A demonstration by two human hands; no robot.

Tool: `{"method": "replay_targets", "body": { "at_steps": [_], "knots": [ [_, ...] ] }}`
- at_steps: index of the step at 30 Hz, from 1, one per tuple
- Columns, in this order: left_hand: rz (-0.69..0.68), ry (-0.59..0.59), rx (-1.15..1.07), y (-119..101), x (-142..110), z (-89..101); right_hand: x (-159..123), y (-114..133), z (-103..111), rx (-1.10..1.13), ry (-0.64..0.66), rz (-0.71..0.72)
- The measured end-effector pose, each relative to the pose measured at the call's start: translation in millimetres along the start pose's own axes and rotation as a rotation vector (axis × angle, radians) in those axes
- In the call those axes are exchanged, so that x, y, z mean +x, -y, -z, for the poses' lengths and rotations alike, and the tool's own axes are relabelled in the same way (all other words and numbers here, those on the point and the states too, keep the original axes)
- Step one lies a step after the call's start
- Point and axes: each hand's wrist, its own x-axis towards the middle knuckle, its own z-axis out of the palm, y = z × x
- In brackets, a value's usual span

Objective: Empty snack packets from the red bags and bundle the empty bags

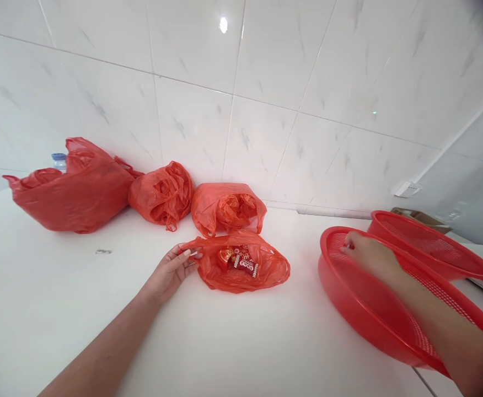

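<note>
My left hand (174, 271) pinches the left rim of a thin red plastic bag (212, 275), which lies on the white table with its mouth spread. Inside the bag are shiny red printed packets (243, 259) with white and gold markings. On the right, my right hand (369, 255) is above the far-left end of a red perforated plastic basket (349, 309). Its fingers are curled in, slightly blurred, and what they hold, if anything, is too small to make out. The forearm crosses over the basket and hides part of its inside.
Along the tiled wall stand a large red bag (76, 196) with a blue-capped bottle (59, 161), a rounded red bag (161, 193) and another red bag (229, 207). A second red basket (431, 242) and a cardboard box (425, 218) stand at the right. A small clear scrap (103, 251) lies left.
</note>
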Motion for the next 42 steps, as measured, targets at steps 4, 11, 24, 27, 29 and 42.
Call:
{"method": "replay_targets", "body": {
  "at_steps": [4, 11, 24, 27, 29, 42],
  "knots": [
    [0.011, 0.009, -0.006, 1.2, 1.2, 2.0, -3.0, 43.1, 27.4, 0.046, -0.019, 0.035],
    [-0.002, 0.008, 0.012, -0.1, -1.0, -0.4, -52.0, 152.1, -22.5, 0.254, 0.099, 0.469],
    [-0.066, -0.019, 0.127, -0.6, -4.3, -5.7, -53.7, 165.2, -123.6, 0.461, 0.174, 0.308],
    [-0.137, -0.108, 0.248, 0.7, -5.2, -12.5, -57.3, 164.6, -131.5, 0.411, 0.14, 0.313],
    [-0.245, -0.234, 0.424, 1.4, -8.7, -20.4, -59.1, 165.2, -134.0, 0.385, 0.125, 0.348],
    [-0.501, 0.089, 1.329, 31.6, 15.6, -65.1, -72.2, 172.9, -142.6, 0.446, 0.105, 0.549]
  ]
}}
